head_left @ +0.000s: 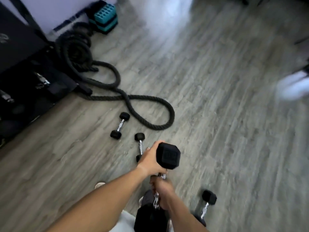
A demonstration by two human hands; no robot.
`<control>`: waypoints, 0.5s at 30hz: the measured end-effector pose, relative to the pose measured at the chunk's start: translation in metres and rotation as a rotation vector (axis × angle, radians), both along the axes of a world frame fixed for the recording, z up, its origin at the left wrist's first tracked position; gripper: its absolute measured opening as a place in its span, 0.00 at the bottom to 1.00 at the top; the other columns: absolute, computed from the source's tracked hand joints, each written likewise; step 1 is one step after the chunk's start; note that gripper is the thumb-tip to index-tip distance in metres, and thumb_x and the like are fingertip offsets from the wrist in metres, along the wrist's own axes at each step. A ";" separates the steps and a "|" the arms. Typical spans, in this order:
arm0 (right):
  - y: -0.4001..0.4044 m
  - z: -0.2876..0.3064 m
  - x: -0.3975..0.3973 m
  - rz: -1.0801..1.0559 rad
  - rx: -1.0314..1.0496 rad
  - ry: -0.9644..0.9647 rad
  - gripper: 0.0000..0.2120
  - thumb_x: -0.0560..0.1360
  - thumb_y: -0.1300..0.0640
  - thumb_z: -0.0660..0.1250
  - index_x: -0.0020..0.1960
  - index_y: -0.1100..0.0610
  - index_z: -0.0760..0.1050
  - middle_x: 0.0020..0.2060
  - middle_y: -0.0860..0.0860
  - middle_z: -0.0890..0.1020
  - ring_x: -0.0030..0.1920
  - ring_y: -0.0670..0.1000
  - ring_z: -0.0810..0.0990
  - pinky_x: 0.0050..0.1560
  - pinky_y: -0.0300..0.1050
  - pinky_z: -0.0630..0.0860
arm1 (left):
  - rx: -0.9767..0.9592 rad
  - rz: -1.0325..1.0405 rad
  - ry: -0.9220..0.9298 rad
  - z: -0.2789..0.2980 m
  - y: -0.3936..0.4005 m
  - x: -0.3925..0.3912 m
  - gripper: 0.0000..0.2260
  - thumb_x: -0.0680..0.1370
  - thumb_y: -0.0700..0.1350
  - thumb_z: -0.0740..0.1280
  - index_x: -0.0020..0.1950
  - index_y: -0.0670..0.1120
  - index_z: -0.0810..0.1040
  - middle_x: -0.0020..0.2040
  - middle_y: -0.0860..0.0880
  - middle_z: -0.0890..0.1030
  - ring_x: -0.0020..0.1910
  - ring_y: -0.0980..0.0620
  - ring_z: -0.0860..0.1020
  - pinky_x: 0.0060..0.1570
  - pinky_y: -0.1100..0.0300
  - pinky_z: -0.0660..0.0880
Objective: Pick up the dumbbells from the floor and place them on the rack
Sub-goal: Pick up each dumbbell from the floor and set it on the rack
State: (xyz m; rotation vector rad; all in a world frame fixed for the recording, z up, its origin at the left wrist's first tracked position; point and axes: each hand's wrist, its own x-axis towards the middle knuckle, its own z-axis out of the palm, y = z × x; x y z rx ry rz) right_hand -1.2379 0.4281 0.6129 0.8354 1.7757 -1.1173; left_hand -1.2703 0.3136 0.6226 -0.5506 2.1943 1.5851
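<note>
Nearest, the right hand grips the chrome handle of a large dumbbell held off the grey wood-look floor, while the left hand curls round its upper black head. Three small dumbbells lie on the floor: one at right, one beside the left hand, another beyond. Farther off a black rope snakes from the dark rack toward blurred teal blocks by the wall.

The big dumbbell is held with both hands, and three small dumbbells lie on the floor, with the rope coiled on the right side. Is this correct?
Not quite: the rope lies on the left side, as the head view shows. The big dumbbell is held by the left hand and right hand, with three small dumbbells on the floor.
</note>
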 end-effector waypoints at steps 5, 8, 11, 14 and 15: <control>-0.109 0.015 0.028 0.194 -0.016 -0.021 0.03 0.60 0.61 0.67 0.33 0.59 0.76 0.22 0.54 0.71 0.20 0.51 0.67 0.24 0.39 0.62 | -0.030 0.165 -0.016 0.012 -0.116 0.051 0.45 0.51 0.50 0.78 0.63 0.70 0.62 0.53 0.53 0.79 0.51 0.50 0.79 0.52 0.53 0.79; -0.181 0.030 0.037 0.325 -0.062 0.005 0.01 0.61 0.61 0.65 0.31 0.58 0.75 0.23 0.54 0.70 0.21 0.51 0.67 0.26 0.40 0.64 | -0.079 0.319 0.021 0.024 -0.188 0.080 0.45 0.49 0.54 0.77 0.63 0.70 0.62 0.54 0.52 0.79 0.51 0.50 0.80 0.52 0.54 0.79; -0.258 0.048 0.041 0.445 -0.121 0.023 0.05 0.66 0.65 0.66 0.32 0.59 0.74 0.23 0.53 0.69 0.20 0.51 0.66 0.24 0.38 0.62 | -0.150 0.459 0.048 0.047 -0.262 0.104 0.44 0.51 0.55 0.75 0.63 0.70 0.63 0.52 0.53 0.79 0.51 0.50 0.79 0.50 0.53 0.79; -0.327 0.056 0.048 0.542 -0.168 0.018 0.04 0.63 0.65 0.67 0.32 0.59 0.73 0.23 0.54 0.70 0.20 0.51 0.66 0.24 0.38 0.62 | -0.205 0.534 0.063 0.064 -0.326 0.121 0.43 0.52 0.52 0.76 0.63 0.70 0.63 0.51 0.55 0.79 0.52 0.51 0.78 0.50 0.52 0.79; -0.347 0.059 0.053 0.570 -0.174 0.018 0.02 0.61 0.63 0.66 0.33 0.59 0.73 0.23 0.54 0.70 0.21 0.52 0.67 0.25 0.38 0.63 | -0.215 0.563 0.052 0.067 -0.344 0.127 0.43 0.52 0.52 0.77 0.63 0.70 0.63 0.51 0.54 0.79 0.52 0.51 0.77 0.49 0.54 0.78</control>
